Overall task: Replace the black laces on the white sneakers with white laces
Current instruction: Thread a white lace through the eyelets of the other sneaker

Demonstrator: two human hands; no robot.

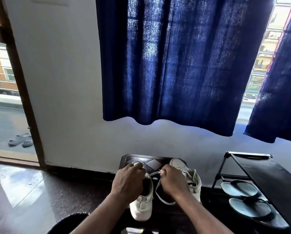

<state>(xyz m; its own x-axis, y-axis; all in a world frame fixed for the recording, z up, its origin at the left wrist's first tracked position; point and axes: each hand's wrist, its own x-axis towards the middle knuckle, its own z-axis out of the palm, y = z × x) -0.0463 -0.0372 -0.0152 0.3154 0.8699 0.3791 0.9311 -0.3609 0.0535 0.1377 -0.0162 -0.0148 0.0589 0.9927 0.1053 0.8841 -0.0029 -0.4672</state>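
Two white sneakers stand on a dark stool (151,160) in front of me. My left hand (127,180) curls over the top of the left sneaker (142,205), covering its eyelets. My right hand (172,181) pinches a white lace (155,173) that stretches taut from the left sneaker and loops down below my wrist. The right sneaker (190,176) sits just behind my right hand and is threaded with a white lace. No black lace shows in this view.
A black shoe rack (259,168) with a pair of flip-flops (244,198) stands to the right. Blue curtains (183,65) hang over the window above. An open doorway at left shows grey sandals (20,140) outside. The floor is dark and glossy.
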